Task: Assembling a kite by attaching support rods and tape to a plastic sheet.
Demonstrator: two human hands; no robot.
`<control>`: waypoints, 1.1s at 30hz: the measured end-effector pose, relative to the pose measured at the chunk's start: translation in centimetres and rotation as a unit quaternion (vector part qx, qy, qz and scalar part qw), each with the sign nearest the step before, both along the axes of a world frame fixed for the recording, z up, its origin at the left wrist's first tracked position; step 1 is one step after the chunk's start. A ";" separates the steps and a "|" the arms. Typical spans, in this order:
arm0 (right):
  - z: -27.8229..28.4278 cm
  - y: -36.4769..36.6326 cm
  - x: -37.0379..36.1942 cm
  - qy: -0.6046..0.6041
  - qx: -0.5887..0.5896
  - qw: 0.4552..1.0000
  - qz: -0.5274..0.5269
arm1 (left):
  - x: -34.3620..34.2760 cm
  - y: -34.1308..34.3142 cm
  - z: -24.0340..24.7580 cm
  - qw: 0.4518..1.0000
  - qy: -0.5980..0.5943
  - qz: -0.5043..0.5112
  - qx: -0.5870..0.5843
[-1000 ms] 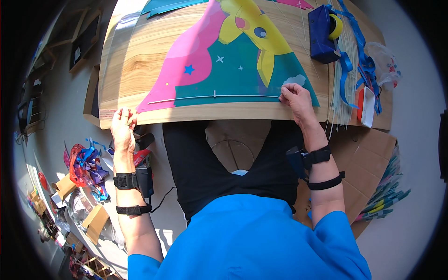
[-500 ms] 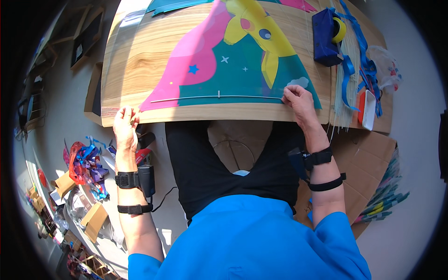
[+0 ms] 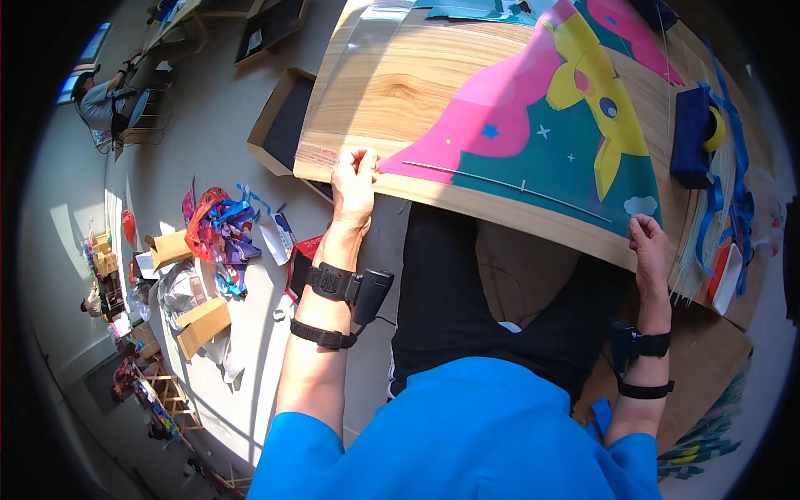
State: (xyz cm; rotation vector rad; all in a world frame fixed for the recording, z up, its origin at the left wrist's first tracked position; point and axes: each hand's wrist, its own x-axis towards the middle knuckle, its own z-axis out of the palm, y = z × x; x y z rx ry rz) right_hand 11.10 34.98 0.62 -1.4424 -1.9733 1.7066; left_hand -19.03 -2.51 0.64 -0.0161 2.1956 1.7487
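A triangular printed kite sheet [image 3: 500,150] in pink, green and yellow lies on the wooden table, its long edge towards me. Along that edge rests a thin pale rod [image 3: 483,177] with a small white piece at its middle. My left hand [image 3: 353,190] is closed in a pinch at the sheet's left corner. At the opposite corner, just beyond the rod's right end, my right hand [image 3: 650,246] pinches the sheet's edge between thumb and fingers. Both wrists wear black straps with small devices.
On the table's right are a blue tape dispenser [image 3: 692,137] with yellow tape, blue ribbons [image 3: 740,175], pale thin sticks [image 3: 696,242] and a white-and-red tray [image 3: 727,279]. Another printed sheet [image 3: 625,33] lies behind. Boxes [image 3: 208,325] and a colourful heap [image 3: 221,233] cover the left floor; a person [image 3: 104,104] sits beyond.
The view has swung left and tilted, so the table appears further right. My right hand has moved off the rod's end, outward to the sheet's right corner. My left hand stays by the left corner.
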 end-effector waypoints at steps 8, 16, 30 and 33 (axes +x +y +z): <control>0.8 0.2 2.3 -0.018 -0.005 1.000 -0.002 | -0.2 2.0 0.6 0.976 0.140 -0.115 -0.117; 1.2 -0.3 2.3 -0.015 -0.009 1.000 -0.009 | -0.7 1.8 -0.5 0.950 0.174 -0.155 -0.207; 0.9 -0.3 2.6 -0.014 -0.010 1.000 -0.009 | -0.5 1.8 -0.6 0.949 0.115 -0.167 -0.240; 0.7 -0.3 2.7 -0.009 -0.012 1.000 -0.008 | -0.4 1.8 -0.5 0.952 0.102 -0.166 -0.235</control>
